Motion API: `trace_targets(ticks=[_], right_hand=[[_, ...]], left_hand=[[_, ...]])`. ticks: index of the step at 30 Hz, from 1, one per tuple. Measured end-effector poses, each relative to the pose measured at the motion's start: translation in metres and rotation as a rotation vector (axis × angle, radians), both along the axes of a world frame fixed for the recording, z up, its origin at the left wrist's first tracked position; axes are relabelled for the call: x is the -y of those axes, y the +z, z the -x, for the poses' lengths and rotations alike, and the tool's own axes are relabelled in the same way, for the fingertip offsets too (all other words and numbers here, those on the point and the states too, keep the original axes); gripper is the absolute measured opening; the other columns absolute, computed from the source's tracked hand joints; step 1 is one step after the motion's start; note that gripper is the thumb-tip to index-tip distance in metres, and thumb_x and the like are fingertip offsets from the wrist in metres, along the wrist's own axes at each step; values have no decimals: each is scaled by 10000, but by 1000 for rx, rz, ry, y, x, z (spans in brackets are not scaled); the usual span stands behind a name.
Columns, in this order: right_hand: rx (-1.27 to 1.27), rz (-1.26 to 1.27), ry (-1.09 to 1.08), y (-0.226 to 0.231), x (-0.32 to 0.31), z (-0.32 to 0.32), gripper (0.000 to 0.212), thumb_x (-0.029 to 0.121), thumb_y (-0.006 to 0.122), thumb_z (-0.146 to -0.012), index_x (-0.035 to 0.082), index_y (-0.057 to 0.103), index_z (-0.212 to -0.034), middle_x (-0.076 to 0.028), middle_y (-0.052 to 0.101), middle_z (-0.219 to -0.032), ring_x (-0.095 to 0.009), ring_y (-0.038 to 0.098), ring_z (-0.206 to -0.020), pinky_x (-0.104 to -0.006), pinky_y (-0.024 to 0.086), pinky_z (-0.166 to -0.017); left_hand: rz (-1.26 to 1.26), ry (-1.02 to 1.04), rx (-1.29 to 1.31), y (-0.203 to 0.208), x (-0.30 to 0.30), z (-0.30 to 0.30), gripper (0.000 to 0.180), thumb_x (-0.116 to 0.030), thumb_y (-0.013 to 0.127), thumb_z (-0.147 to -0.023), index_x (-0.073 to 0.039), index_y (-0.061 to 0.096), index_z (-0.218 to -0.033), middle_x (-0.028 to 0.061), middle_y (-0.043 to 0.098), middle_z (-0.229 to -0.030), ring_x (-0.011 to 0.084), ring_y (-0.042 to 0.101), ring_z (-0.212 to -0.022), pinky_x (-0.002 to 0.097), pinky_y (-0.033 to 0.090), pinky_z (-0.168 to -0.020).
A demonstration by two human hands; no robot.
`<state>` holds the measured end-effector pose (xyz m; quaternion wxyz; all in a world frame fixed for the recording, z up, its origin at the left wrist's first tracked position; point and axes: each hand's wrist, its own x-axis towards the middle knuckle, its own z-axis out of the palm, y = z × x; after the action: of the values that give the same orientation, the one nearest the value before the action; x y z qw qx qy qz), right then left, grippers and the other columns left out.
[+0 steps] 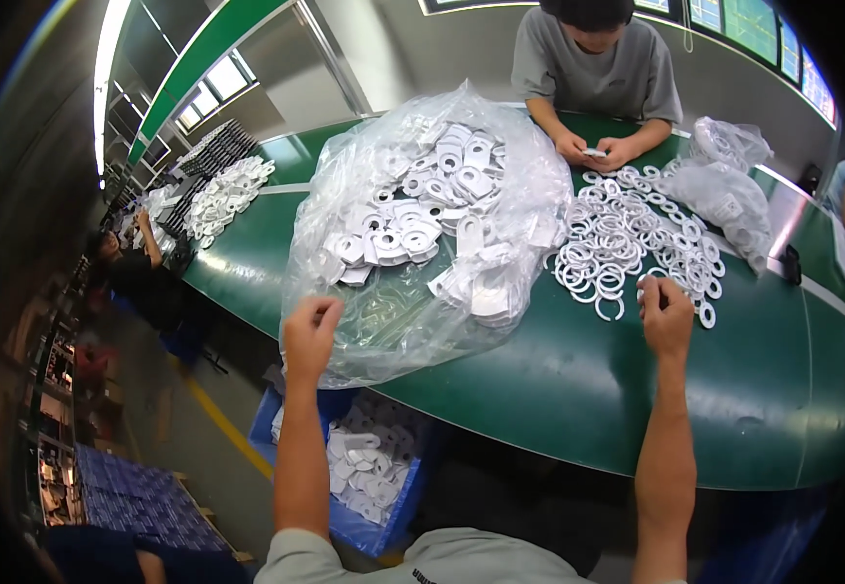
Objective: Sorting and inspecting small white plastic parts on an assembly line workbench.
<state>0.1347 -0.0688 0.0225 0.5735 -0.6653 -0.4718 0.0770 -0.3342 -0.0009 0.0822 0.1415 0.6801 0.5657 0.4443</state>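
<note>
Bright windows (745, 27); sheen on green table (539, 384); dark, bent edges.

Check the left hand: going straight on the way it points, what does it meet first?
Most likely the clear plastic bag, just ahead of the left hand, with the piled white parts farther along. Depth is unclear here; the hand may already be touching the bag.

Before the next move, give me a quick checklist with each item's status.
1. Right hand at the white rings: ok, by the pile's near side.
2. Ring secure in that hand: cannot tell.
3. Left hand empty: cannot tell, palm out of sight.
4. White parts visible at the clear bag: ok.
5. Rings neatly stacked: not ok, scattered on the green table.
6. Other person's hands apart from yours: ok.
</note>
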Motion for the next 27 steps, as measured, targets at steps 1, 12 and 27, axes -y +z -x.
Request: trace_targets(ticks=[1,12,27], right_hand=[[5,-11,-1,-2,0,-1,250,197,565,-928,3,657,-801,-13,572,-600,-56,488,-485,-221,358,-454],[131,-38,-169,-7,12,-35,275,223,574,-909,-9,670,-796,-36,594,-594,-85,503,-494,-254,391,-480],[33,380,-577,-41,46,-117,338,281,655,-790,26,647,-1012,-162,652,-888,-316,608,-866,-401,480,-781]], left_hand=[[-62,-35,-130,-7,-32,-4,133,-119,651,-830,-1,658,-891,109,665,-832,225,636,-723,306,492,-672],[231,258,-214,-91,-179,-33,340,-304,644,-704,14,697,-811,197,670,-739,317,651,-719,416,483,-687],[709,-780,1133,-57,-6,-306,379,55,493,-787,23,456,-1163,147,576,-1034,279,644,-868,404,608,-676]])
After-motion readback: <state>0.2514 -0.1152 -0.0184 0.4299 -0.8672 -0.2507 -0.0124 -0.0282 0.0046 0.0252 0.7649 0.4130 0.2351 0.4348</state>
